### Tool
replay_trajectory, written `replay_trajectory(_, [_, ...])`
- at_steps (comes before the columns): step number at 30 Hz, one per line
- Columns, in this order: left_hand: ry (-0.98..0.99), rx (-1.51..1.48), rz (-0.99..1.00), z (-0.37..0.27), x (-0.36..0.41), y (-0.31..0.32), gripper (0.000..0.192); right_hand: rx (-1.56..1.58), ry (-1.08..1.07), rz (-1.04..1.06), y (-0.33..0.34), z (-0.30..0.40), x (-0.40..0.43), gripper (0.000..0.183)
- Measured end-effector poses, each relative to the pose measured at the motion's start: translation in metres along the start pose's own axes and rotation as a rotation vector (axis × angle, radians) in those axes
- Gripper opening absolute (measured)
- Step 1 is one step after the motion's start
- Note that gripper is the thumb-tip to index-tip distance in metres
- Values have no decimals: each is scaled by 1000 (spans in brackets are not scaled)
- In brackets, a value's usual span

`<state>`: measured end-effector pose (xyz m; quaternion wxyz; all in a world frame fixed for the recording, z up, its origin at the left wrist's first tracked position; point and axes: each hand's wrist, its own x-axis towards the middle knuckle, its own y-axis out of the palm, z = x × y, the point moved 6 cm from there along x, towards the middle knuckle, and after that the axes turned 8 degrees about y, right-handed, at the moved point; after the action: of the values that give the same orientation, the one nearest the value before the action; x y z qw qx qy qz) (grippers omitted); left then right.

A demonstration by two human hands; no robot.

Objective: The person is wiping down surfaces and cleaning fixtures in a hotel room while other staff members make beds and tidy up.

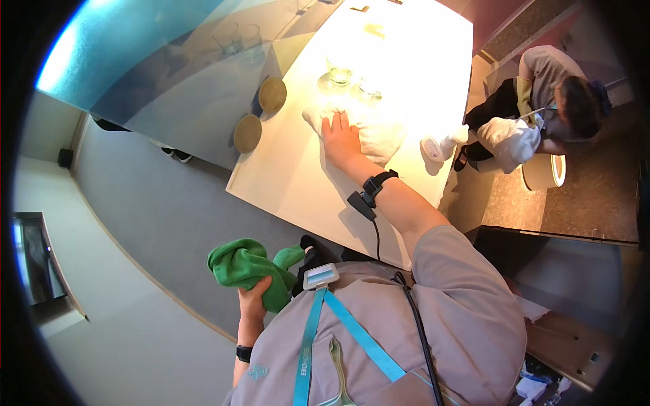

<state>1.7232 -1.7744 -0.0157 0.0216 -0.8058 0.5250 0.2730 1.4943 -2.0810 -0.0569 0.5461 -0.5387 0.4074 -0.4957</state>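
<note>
My left hand (252,300) grips a bunched green cloth (244,266) beside my body, above the floor. My right arm reaches across a white table (294,177). At its end, my right hand (343,139) lies flat on a crumpled white cloth (381,137), fingers stretched out. Just beyond the cloth stand a clear drinking glass (339,76) and a second piece of glassware (370,91), partly lost in glare. To the right of the cloth is a white bottle (442,144), its label facing up.
Two round tan discs (272,95) sit along the table's left edge, against a glossy panel (188,86) that reflects the glasses. On the right a gloved person (553,96) bends with a white bag (508,137) beside a white bin (543,172). A dark-topped surface (563,274) flanks my right side.
</note>
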Motion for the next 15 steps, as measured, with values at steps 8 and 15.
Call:
replay_trajectory(8, [-59,77,-28,-2,6,-5,43,-41,71,-49,15,1,53,42])
replay_trajectory(15, [-50,54,-70,-3,-5,1,48,-13,180,90,17,-7,83,40])
